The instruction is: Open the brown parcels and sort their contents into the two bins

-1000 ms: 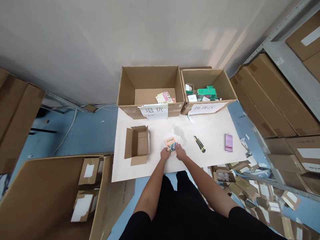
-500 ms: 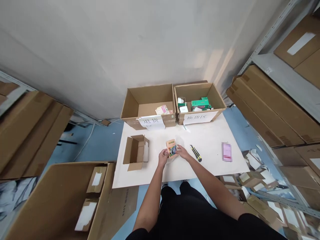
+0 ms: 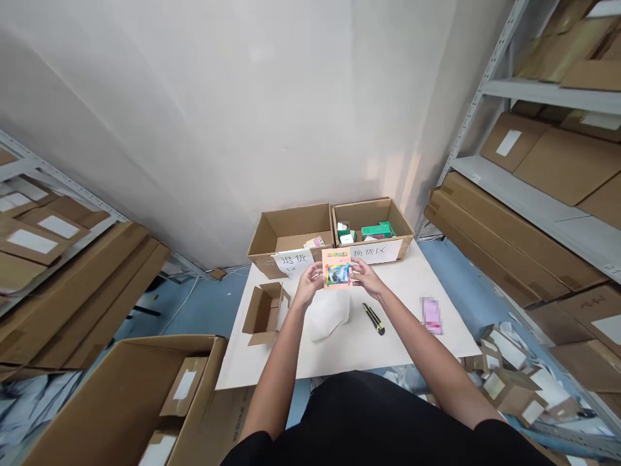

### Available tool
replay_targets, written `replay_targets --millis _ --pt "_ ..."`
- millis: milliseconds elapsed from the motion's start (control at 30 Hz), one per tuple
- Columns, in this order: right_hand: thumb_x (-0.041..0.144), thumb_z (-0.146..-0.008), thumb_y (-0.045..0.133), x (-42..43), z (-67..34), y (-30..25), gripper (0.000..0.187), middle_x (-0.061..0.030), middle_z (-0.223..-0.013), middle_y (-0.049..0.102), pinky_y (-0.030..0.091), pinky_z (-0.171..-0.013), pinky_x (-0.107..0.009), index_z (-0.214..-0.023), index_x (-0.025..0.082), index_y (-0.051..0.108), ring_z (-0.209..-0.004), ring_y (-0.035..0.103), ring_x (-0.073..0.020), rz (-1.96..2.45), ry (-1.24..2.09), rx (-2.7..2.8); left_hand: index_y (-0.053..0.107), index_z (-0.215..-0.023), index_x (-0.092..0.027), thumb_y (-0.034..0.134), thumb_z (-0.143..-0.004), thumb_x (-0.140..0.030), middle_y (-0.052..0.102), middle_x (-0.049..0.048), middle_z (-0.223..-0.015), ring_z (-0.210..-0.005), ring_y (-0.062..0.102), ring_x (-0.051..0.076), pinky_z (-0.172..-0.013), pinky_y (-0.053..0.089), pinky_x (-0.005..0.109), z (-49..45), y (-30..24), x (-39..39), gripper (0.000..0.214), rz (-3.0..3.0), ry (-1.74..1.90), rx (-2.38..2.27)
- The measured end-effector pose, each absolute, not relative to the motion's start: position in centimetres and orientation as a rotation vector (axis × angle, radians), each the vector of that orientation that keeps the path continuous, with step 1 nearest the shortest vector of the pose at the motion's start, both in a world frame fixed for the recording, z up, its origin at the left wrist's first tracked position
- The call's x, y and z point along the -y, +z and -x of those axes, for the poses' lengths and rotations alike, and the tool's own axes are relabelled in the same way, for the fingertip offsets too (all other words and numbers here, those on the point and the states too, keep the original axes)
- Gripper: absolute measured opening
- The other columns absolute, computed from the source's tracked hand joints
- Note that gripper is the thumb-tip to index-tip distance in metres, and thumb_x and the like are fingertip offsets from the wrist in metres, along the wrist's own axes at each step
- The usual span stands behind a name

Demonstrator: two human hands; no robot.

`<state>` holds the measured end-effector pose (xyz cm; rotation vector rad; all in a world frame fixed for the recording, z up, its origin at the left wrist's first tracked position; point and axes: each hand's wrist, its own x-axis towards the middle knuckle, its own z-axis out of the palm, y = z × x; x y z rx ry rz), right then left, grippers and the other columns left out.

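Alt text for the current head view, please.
A person's left hand and right hand hold up a flat printed peach item over a white table. On it are a box cutter, white wrapping and a small open carton, with two larger labeled cartons behind.

White table [image 3: 412, 278], two cartons [image 3: 301, 226], smaller open box [image 3: 253, 309], cutter [image 3: 373, 318], white wrapping [image 3: 330, 317] — perhaps plastic — and pixelated pink item [image 3: 431, 316]
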<state>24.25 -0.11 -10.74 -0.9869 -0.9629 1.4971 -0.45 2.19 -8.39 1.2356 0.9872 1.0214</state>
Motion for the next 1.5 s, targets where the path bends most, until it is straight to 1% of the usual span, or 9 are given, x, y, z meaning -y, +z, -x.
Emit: replay_targets --millis 167,400,533,633,767,933,1133,1333,1500 --pt "0.038 -0.074 0.082 1.3 -25.1 -9.0 0.068 -0.0092 -0.126 0.076 0.064 -0.076 -0.037 -0.138 0.027 0.063 -0.096 0.076 -0.0243 0.978 1.384 1.047 0.076 -0.121 -0.021 0.082 -0.077 -0.037 0.076 0.0114 -0.122 -0.108 0.072 0.026 -0.102 0.057 0.044 -2.6 -7.3 -1.1 0.047 -1.460 1.216 -1.191" --pt "0.040 -0.082 0.074 1.8 -23.3 -7.9 0.054 -0.0101 -0.145 0.067 0.050 -0.114 -0.046 -0.135 0.027 0.072 -0.141 0.057 -0.0296 0.833 1.196 1.422 0.070 -0.140 -0.020 0.081 -0.083 -0.047 0.072 0.0115 -0.139 -0.132 0.064 0.032 -0.113 0.051 0.049 -6.2 -6.0 0.5 0.063 -1.420 1.285 -1.021" --pt "0.045 -0.080 0.074 -0.3 -23.4 -8.3 0.057 -0.0123 -0.141 0.068 0.056 -0.105 -0.047 -0.134 0.025 0.070 -0.130 0.063 -0.0300 1.088 1.007 1.205 0.068 -0.142 -0.019 0.086 -0.078 -0.049 0.073 0.0137 -0.137 -0.122 0.070 0.033 -0.102 0.059 0.049 -3.2 -4.8 -0.5 0.074 -1.234 1.283 -0.954" --pt "0.047 -0.076 0.079 -1.5 -23.4 -8.6 0.058 -0.0126 -0.126 0.075 0.060 -0.095 -0.046 -0.128 0.022 0.071 -0.112 0.071 -0.0285 1.098 1.132 1.131 0.067 -0.143 -0.019 0.090 -0.074 -0.048 0.073 0.0147 -0.136 -0.116 0.072 0.032 -0.092 0.063 0.046 -1.3 -4.2 -1.4 0.079 -1.176 1.241 -0.917" --pt "0.051 -0.076 0.081 -2.0 -23.0 -8.2 0.054 -0.0096 -0.109 0.079 0.064 -0.082 -0.042 -0.119 0.022 0.070 -0.094 0.076 -0.0261 0.958 1.337 1.102 0.071 -0.139 -0.021 0.088 -0.076 -0.047 0.072 0.0134 -0.138 -0.120 0.070 0.032 -0.099 0.061 0.048 -0.6 -4.1 -2.4 0.070 -1.253 1.270 -0.978" --pt "0.050 -0.081 0.079 -2.4 -22.0 -6.8 0.048 -0.0107 -0.123 0.078 0.062 -0.093 -0.047 -0.121 0.024 0.073 -0.113 0.074 -0.0300 0.923 1.193 1.147 0.078 -0.126 -0.023 0.083 -0.083 -0.042 0.071 0.0116 -0.139 -0.128 0.066 0.033 -0.110 0.055 0.050 -1.9 -4.7 -3.0 0.047 -1.483 1.397 -1.209" --pt "0.045 -0.089 0.069 -4.1 -20.0 -6.4 0.050 -0.0070 -0.144 0.068 0.054 -0.110 -0.047 -0.135 0.028 0.072 -0.138 0.059 -0.0293 0.863 1.152 1.400 0.070 -0.140 -0.020 0.084 -0.082 -0.043 0.068 0.0106 -0.145 -0.137 0.061 0.034 -0.115 0.051 0.051 -2.5 -5.6 -5.0 0.064 -1.401 1.331 -1.022" --pt "0.044 -0.079 0.076 -8.8 -20.2 -9.2 0.063 -0.0117 -0.128 0.073 0.060 -0.095 -0.043 -0.138 0.023 0.067 -0.113 0.068 -0.0272 1.176 1.004 1.178 0.071 -0.138 -0.019 0.090 -0.075 -0.047 0.074 0.0113 -0.133 -0.110 0.073 0.030 -0.091 0.062 0.044 1.2 -6.6 -8.7 0.072 -1.161 1.196 -0.967" --pt "0.042 -0.077 0.074 -12.4 -19.3 -11.0 0.051 -0.0081 -0.105 0.078 0.061 -0.086 -0.039 -0.123 0.021 0.071 -0.094 0.072 -0.0235 1.107 1.142 1.181 0.070 -0.140 -0.021 0.086 -0.077 -0.042 0.075 0.0111 -0.130 -0.115 0.070 0.028 -0.098 0.059 0.043 3.4 -8.4 -11.7 0.069 -1.197 1.171 -0.945"
